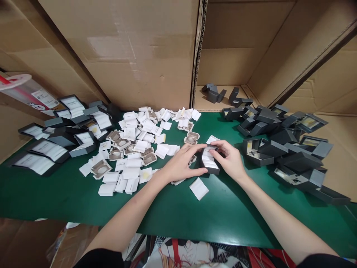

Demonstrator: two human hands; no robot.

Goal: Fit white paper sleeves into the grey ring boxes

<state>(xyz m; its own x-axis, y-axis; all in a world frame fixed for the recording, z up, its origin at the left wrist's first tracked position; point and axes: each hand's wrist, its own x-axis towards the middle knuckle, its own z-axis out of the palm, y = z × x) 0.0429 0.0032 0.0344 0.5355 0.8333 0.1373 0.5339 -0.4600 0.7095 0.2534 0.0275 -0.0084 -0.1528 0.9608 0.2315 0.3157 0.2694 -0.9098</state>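
While the left hand's (181,162) parted thumb and forefinger grip the small black box (214,171) lengthwise, the right hand's (231,158) fingers bend over its white insert (208,159); can't tell if pinching. Box between both hands, at the worktop (223,216). Likely light, stiff: hold outer walls; insert probably creases easily.

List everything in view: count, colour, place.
held box: 1, black, white inside, between hands
left boxes: several, dark grey, table's left end
right boxes: many, dark grey, table's right side
rear boxes: few, dark grey, in open carton
inserts: dozens, white and beige, centre-left
square: 1, white, nearer than held box
cup: 1, clear, red straw, far left
cartons: several, brown, around table
table: 1, green, centre
left hand: 1, bare, gripping held box
right hand: 1, bare, touching held box
sleeves: 2, black, bottom
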